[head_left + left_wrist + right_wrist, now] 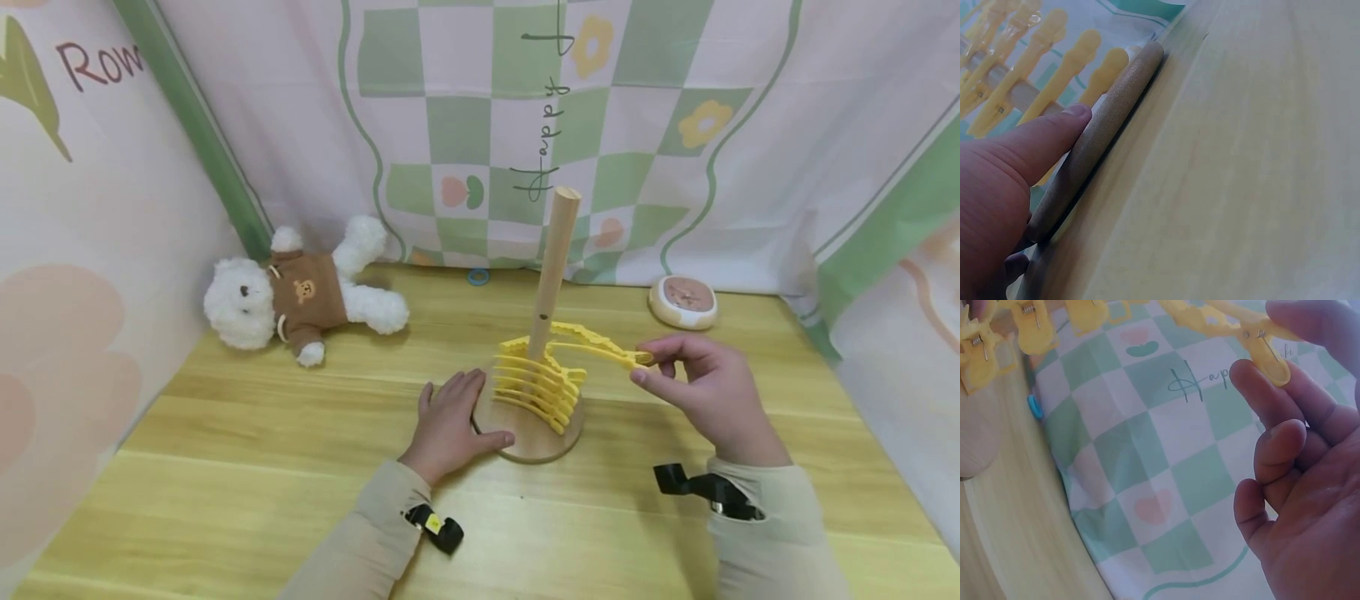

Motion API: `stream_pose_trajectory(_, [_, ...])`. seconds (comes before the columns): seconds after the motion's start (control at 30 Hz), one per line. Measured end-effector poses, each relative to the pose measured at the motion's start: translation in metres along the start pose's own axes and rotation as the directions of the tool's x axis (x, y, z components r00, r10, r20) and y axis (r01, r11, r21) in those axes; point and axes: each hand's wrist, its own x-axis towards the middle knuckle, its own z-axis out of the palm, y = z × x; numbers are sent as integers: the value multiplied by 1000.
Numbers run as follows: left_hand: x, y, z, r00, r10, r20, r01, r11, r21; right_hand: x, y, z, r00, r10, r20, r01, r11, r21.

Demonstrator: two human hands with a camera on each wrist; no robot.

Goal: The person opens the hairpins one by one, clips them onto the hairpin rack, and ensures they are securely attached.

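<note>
A wooden stand has an upright post point(555, 267) and a round base point(517, 446). Several yellow hair clips point(532, 392) are stacked around the post's lower part. My left hand point(450, 425) rests at the left edge of the base, thumb across its front rim; the left wrist view shows that thumb lying on the rim. To the right of the post, my right hand point(712, 387) pinches the handles of another yellow hair clip point(600, 346) between thumb and fingers. Its two long curved arms are spread apart and reach toward the post. Whether they straddle the post, I cannot tell.
At the back left a white plush bear point(307, 292) in a brown shirt lies on the wooden table point(225, 475). A small blue ring point(477, 277) is by the back curtain point(457, 75). A round-cornered clock point(684, 302) sits at the back right.
</note>
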Motion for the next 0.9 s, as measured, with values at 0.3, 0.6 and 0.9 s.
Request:
stream_pose_trajectory(0.3, [-1,1,-1,1000,-3,2,3,1000,-12,-1,0,8,1000,0,19,2,996,-95])
stream_pose_trajectory(0.6, [-1,2,-1,1000,-1,-1,1,1000,-13,-2,-12,12,998,39,52,-27,976,-218])
stream_pose_trajectory(0.9, [-1,2,0,1000,3,-3,-3,1000,-8,-4,-16,15,996,51,74,-37,981,-190])
